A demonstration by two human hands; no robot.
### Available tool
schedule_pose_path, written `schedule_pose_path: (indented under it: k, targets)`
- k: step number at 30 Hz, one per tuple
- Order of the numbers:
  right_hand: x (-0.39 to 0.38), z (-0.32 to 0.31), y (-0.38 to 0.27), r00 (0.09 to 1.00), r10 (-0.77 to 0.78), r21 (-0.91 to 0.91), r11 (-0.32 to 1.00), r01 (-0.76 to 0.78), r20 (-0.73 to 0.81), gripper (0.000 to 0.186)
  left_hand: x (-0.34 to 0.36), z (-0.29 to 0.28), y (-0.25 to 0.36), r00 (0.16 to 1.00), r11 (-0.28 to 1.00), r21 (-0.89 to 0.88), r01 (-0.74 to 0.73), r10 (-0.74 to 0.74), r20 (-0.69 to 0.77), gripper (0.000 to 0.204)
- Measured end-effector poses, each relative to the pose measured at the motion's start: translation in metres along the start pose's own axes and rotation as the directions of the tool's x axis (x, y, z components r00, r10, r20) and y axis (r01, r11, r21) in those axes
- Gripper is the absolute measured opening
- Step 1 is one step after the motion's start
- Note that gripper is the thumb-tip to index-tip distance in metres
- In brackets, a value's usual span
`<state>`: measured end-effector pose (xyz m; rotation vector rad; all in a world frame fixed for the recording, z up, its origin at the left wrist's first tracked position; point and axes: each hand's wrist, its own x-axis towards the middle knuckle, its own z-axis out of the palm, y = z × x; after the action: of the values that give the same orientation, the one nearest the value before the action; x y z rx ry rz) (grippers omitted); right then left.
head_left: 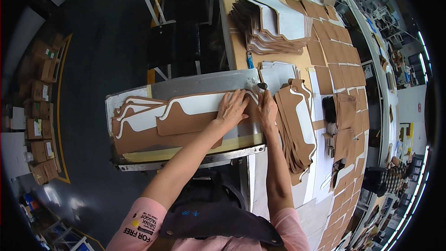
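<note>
My left hand (pixel 232 109) lies on a brown cut panel (pixel 190 120) with a white curved area along its far edge, fingers spread against it. This panel rests on a grey metal-topped bench (pixel 186 82), overlapping similar brown-and-white panels (pixel 139 125) at the left. My right hand (pixel 267 110) is closed around a small tool (pixel 262 85) at the panel's right end. Only the tool's dark rounded top shows; its lower part is hidden by my fingers, so I cannot tell its kind.
More panels (pixel 297 128) lie fanned out right of my right hand. A tall stack of brown-and-white pieces (pixel 283 23) stands beyond the bench, near a blue-handled tool (pixel 250 59). Brown rectangular pieces (pixel 337 74) cover the long table. A black-seated stool (pixel 174 44) stands behind the bench.
</note>
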<state>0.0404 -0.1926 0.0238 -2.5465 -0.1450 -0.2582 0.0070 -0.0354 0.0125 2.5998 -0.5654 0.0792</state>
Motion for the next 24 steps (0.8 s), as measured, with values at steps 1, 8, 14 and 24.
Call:
schedule_pose_path:
  k: [1,8,14,24]
  targets:
    - [0.001,0.002,-0.003,0.999,0.009,-0.007,1.0,-0.009,-0.031,0.018,0.0,0.001,0.0,1.0,1.0,-0.001,0.006,-0.006,0.001,0.066]
    - [0.004,0.0,-0.008,0.998,-0.01,-0.023,1.0,0.011,0.059,0.017,-0.001,0.006,-0.004,1.0,0.997,0.083,0.009,-0.01,0.008,0.069]
    - [0.004,0.0,-0.001,0.989,-0.004,-0.048,0.999,0.011,0.15,0.019,0.001,0.003,0.0,0.999,0.998,0.048,0.04,-0.041,0.014,0.067]
    - [0.016,0.004,-0.005,0.992,-0.063,-0.041,0.997,0.068,0.109,0.02,0.0,0.004,0.002,0.998,0.998,0.011,0.058,-0.058,0.012,0.066]
